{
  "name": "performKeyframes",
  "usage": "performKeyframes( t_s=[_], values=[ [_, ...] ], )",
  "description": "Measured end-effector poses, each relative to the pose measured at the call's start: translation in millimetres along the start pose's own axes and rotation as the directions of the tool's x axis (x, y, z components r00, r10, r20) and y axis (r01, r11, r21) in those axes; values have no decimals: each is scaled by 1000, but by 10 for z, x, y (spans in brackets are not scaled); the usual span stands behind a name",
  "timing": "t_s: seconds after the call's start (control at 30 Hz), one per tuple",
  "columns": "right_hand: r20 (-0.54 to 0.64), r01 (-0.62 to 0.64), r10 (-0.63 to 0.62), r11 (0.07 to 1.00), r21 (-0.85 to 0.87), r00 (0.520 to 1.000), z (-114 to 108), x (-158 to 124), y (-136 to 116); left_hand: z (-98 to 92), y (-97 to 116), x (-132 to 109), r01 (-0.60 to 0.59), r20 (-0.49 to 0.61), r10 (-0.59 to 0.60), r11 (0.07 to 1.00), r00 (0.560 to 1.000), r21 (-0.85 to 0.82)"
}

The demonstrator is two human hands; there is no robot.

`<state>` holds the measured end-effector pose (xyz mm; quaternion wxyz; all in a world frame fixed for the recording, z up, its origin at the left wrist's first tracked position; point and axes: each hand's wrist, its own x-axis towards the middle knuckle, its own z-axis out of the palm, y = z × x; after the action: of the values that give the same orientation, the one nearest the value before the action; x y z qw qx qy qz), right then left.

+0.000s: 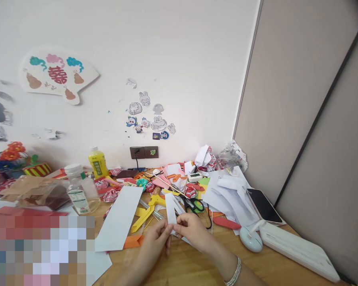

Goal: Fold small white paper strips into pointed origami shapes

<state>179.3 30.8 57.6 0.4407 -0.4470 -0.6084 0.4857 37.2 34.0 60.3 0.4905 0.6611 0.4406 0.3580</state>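
Observation:
Between the fingertips of both hands stands a narrow white paper strip [170, 206], held upright over the front of the wooden table [179, 270]. My left hand [158, 238] pinches its lower end from the left. From the right, my right hand [193, 232] grips the same end, thumb close to the other thumb. Just behind the hands lie a yellow glue gun [152, 204] and black-handled scissors [193, 204]. A large white paper sheet [121, 218] lies left of my left hand, beside a folded orange paper piece [133, 241].
A yellow-labelled drink bottle [98, 162] and a clear bottle [77, 190] stand at the left. Crumpled paper and scraps line the wall. On the right are white paper strips [226, 194], a phone [264, 204], a mouse [250, 238] and a long white device [298, 250].

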Motion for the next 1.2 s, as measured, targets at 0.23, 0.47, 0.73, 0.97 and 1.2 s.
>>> performKeyframes(
  t_s=[0.23, 0.47, 0.73, 0.97, 1.2],
  values=[
    [-46, -18, 21, 999, 51, 999, 3, 0, -55, 12, -35, -5, -23, 61, 23, 1000, 998, -7],
    [-16, -26, 27, 998, 53, 1000, 4, 16, 31, -12, -91, 24, 64, 121, -60, 997, 991, -34],
    [79, -73, 71, 997, 14, 994, -4, -28, -5, -97, -14, 26, 42, 85, -41, 999, 996, -7],
    [151, -90, 81, 995, 48, 985, 1, -48, -41, -125, 30, 50, 37, 103, -24, 991, 994, -127],
    [208, -137, 119, 987, 77, 971, 3, -64, -78, -201, 8, 66, 13, 42, -7, 990, 999, -138]
  ],
)
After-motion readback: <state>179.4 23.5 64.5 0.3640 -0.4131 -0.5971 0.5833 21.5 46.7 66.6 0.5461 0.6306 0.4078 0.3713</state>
